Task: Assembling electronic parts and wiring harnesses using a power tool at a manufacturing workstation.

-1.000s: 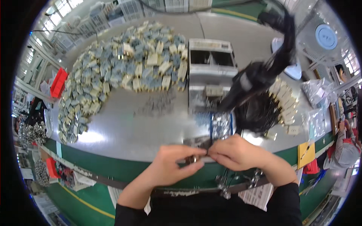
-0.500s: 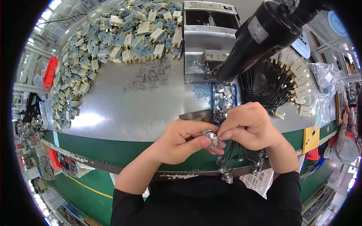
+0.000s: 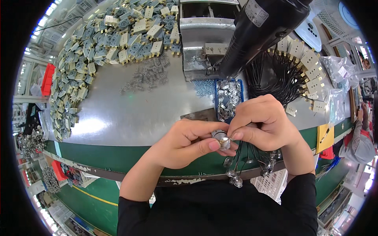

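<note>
Over the bench's front edge, my left hand (image 3: 189,143) grips a small round silvery metal part (image 3: 221,137) between thumb and fingers. My right hand (image 3: 260,124) is closed in a pinch at that part's right rim; whatever lies between its fingertips is too small to make out. Just beyond my hands stands a blue tray (image 3: 215,94) of small metal pieces, with loose screws (image 3: 204,88) heaped at its left. A flat metal plate (image 3: 200,115) lies behind my left hand. Below my right hand, several round metal parts (image 3: 232,173) on black cables hang over the edge.
Grey and cream switch-like blocks (image 3: 134,37) are piled at the far left, with springs (image 3: 147,74) in front. A black cylindrical tool (image 3: 256,31) slants over a metal fixture (image 3: 206,35). Black cables (image 3: 275,74) with cream blocks (image 3: 314,72) lie at right.
The bench has shifted slightly left and up in view. My hands stay together at the metal part, whose face is now turned a little differently, with a yellowish spot showing.
</note>
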### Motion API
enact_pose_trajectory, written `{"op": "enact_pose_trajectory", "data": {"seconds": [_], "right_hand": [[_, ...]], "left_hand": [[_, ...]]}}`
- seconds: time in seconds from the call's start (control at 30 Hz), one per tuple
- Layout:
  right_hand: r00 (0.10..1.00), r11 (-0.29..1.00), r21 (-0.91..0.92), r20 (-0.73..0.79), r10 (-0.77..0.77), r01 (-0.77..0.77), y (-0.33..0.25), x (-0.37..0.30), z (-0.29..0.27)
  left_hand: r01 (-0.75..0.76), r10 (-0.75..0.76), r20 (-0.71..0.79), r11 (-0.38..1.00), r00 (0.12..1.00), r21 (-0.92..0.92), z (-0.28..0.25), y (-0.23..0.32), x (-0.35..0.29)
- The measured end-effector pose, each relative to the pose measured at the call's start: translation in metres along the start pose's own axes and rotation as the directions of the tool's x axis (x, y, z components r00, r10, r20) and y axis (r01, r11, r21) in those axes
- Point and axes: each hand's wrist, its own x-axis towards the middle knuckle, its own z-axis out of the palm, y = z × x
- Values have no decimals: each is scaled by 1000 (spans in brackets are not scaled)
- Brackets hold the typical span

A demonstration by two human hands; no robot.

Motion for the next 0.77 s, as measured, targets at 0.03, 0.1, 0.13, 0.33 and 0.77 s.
{"op": "enact_pose_trajectory", "data": {"seconds": [0.03,0.1,0.13,0.33,0.77], "right_hand": [[1000,1000,-21,-1,2,-2,-1,0,0],[999,998,-60,26,24,-23,-6,2,-1],[998,994,-99,53,47,-41,-8,3,-1],[984,998,-39,171,54,-48,-3,12,-1],[941,942,205,268,207,-266,15,16,8]], "left_hand": [[-1,1,0,1000,1000,0,1,3,0],[-8,14,-10,910,1000,415,1,11,0],[-9,15,-11,910,1000,416,1,15,0],[-117,160,-9,758,987,642,11,7,-4],[-252,410,-2,564,912,786,14,-1,-8]]}}
